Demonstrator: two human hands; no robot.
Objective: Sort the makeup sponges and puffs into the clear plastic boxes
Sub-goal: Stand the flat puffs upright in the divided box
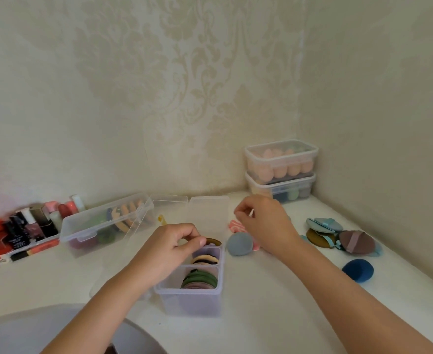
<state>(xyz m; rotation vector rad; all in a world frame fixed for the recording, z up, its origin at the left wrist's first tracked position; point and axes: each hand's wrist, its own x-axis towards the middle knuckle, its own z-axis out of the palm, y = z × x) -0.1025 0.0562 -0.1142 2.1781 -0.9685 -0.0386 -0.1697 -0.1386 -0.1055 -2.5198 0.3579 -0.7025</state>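
A narrow clear divided box (190, 302) stands at table centre with its lid (209, 213) raised. Green and pink puffs (200, 278) fill its near compartment; beige and dark puffs (205, 259) fill the middle one. My left hand (169, 251) pinches an olive-brown puff (213, 242) over the far compartment. My right hand (269, 221) hovers with curled fingers above a pink striped sponge (236, 224) and a grey-blue sponge (239, 243). Whether it holds anything is unclear. Loose on the right lie teal puffs (324, 224), an olive puff (317, 237), a mauve puff (356, 242) and a dark blue sponge (358, 270).
An open clear box (82, 226) with orange and green puffs sits at the left. Two lidded boxes (281, 159) of sponges are stacked in the back right corner. Cosmetics bottles (36, 223) crowd the far left. A grey round surface (31, 328) is at the bottom left.
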